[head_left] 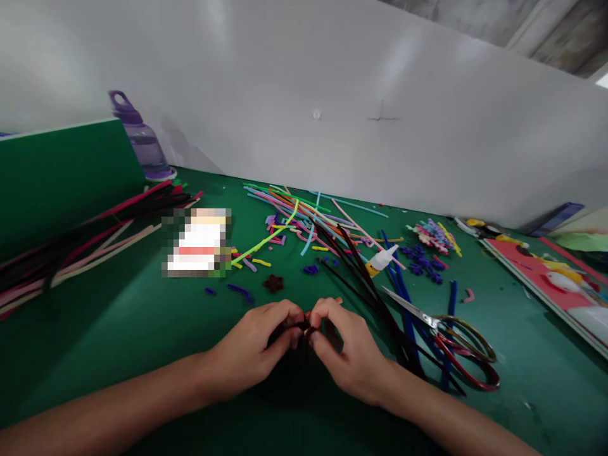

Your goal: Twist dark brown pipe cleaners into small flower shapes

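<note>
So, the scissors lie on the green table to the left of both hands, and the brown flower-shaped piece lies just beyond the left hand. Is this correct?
Not quite: the head view shows the scissors to the right of both the left hand and the right hand. The rest holds.

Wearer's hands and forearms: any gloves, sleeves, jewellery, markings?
Left hand and right hand are ungloved. Both forearms are bare as far as the frame shows; no sleeve is in view. No watch, bracelet, cable or marking shows. No ring is visible, though some fingers are partly hidden.
</note>
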